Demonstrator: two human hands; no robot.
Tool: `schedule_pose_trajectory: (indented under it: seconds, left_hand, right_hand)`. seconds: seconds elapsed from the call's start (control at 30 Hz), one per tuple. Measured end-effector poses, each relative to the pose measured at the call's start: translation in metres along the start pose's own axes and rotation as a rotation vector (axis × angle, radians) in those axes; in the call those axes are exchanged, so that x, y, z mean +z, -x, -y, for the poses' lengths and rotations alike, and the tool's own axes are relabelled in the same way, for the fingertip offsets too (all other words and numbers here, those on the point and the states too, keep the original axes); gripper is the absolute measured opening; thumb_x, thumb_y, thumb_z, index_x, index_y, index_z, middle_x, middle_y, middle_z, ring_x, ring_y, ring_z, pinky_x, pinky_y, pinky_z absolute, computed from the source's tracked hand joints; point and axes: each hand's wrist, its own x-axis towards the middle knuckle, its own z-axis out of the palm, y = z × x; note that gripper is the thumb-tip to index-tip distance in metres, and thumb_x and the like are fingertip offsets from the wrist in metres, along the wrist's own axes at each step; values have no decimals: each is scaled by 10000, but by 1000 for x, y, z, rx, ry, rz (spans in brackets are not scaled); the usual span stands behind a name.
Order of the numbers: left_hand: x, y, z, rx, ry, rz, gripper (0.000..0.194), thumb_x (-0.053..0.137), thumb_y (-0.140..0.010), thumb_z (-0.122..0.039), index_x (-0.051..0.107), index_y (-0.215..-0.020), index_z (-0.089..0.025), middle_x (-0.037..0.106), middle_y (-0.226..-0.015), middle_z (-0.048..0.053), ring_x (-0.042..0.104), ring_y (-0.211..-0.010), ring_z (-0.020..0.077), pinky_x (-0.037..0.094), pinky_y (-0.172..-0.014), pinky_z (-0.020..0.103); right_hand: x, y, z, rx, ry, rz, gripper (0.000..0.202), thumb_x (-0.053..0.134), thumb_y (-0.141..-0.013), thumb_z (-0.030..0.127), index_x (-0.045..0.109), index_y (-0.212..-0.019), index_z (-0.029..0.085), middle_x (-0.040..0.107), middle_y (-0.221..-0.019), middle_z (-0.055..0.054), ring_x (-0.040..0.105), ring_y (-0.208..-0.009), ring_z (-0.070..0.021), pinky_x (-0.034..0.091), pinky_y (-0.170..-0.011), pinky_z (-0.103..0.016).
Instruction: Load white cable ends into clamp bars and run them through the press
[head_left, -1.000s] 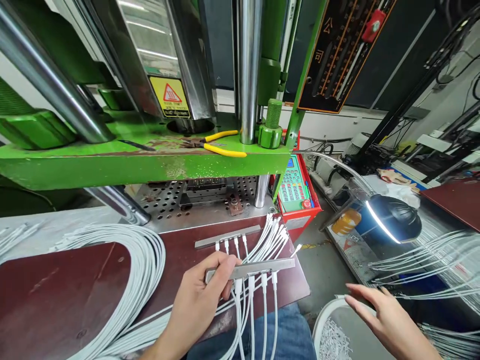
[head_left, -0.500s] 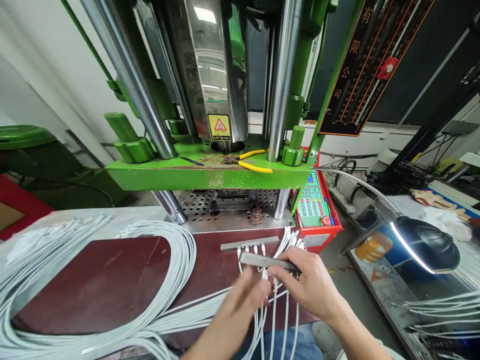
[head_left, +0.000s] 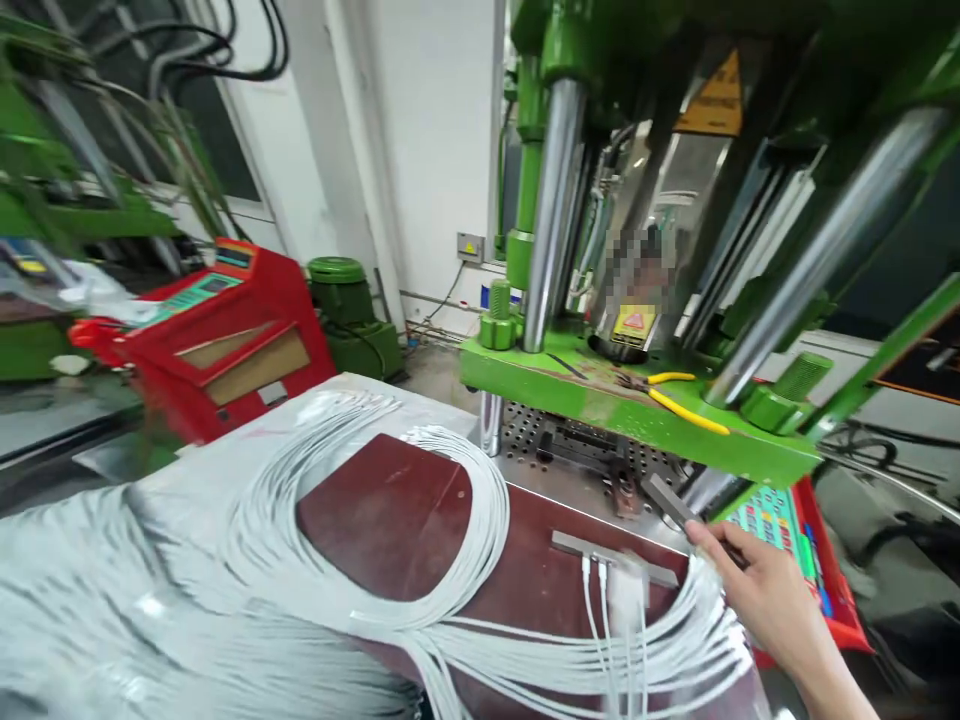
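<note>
My right hand (head_left: 757, 580) pinches one end of a grey metal bar (head_left: 667, 500), holding it raised at the right, in front of the press. My left hand is out of the picture. Below and to the left of the held bar, a second metal bar (head_left: 574, 544) lies on the dark red board (head_left: 390, 520), with white cable plugs against its near side. A pale blur covers part of these cables. A large loop of white cables (head_left: 491, 500) rests on the board, left of that bar.
The green press plate (head_left: 540, 388) stands behind the board, with yellow-handled pliers (head_left: 686, 405) on it. A perforated metal bed lies under the plate. More white cables (head_left: 225, 640) spread across the left. A red control cabinet (head_left: 232, 340) stands at the far left.
The view has swung left. My left hand has left the picture. The bar in my right hand is now away from the cables it was over, nearer the press.
</note>
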Motion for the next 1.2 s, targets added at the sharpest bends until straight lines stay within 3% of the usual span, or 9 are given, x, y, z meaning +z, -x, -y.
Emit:
schedule_pose_trajectory:
  seconds: [0.13, 0.2, 0.23, 0.37, 0.47, 0.63, 0.8, 0.97, 1.2]
  left_hand:
    - [-61, -34, -8, 113, -68, -262, 426, 426, -836, -554, 656, -675, -233, 654, -700, 77, 608, -681, 223, 475, -685, 346]
    - [-107, -63, -3, 165, -461, -635, 413, 372, -867, -487, 640, -714, -213, 666, -767, 82, 624, -773, 231, 447, -779, 332]
    - [-131, -79, 4, 68, -686, -742, 442, 314, -880, -482, 629, -734, -209, 673, -817, 91, 631, -850, 248, 436, -801, 330]
    - [-201, -122, 43, -220, -851, -640, 474, 532, -728, -580, 464, -427, -221, 551, -465, 129, 616, -627, 368, 405, -609, 385]
    - [-216, -124, 65, -333, -905, -548, 532, 541, -693, -645, 396, -382, -237, 476, -381, 97, 586, -546, 349, 370, -565, 360]
    - [-189, -105, 56, -251, -919, -419, 527, 346, -841, -623, 436, -516, -217, 535, -509, 46, 572, -604, 253, 326, -577, 294]
    - [-118, -81, 34, -83, -651, 6, 461, 374, -871, -568, 427, -589, -208, 506, -526, -34, 484, -536, 146, 308, -540, 241]
    - [-50, -45, 22, -112, -624, 394, 415, 390, -888, -518, 490, -634, -205, 549, -578, -38, 479, -550, 132, 297, -550, 239]
    - [0, -2, 36, -209, -787, 682, 480, 370, -874, -555, 654, -721, -199, 698, -718, 81, 641, -739, 260, 332, -610, 291]
  right_hand:
    - [34, -17, 1, -134, 20, 128, 418, 533, -810, 615, 645, -850, 214, 659, -694, -3, 618, -659, -216, 448, -589, -266]
    - [56, -22, 5, -199, 73, 140, 375, 527, -842, 570, 617, -927, 216, 662, -703, -13, 632, -658, -225, 453, -593, -284]
    - [66, -24, 8, -227, 120, 140, 351, 521, -859, 549, 597, -934, 215, 659, -698, -15, 636, -650, -230, 449, -590, -293]
    - [99, -38, 17, -340, 321, 119, 282, 523, -905, 491, 518, -884, 210, 658, -701, -23, 650, -649, -250, 417, -565, -304]
    - [114, -51, 22, -438, 400, 107, 245, 532, -925, 438, 499, -861, 203, 652, -707, -15, 645, -636, -230, 397, -547, -287]
    - [131, -70, 27, -527, 437, 121, 264, 665, -842, 404, 527, -804, 182, 625, -826, -51, 620, -791, -232, 438, -636, -297]
    - [136, -77, 31, -509, 426, 135, 298, 634, -846, 459, 577, -826, 168, 623, -858, -66, 598, -833, -231, 452, -712, -311]
    - [111, -66, 27, -463, 379, 152, 302, 565, -900, 462, 606, -926, 165, 627, -937, -60, 579, -915, -209, 434, -760, -281]
    - [69, -31, 5, -453, 328, 313, 163, 578, -921, 332, 664, -934, 194, 654, -884, -18, 595, -870, -174, 434, -765, -253]
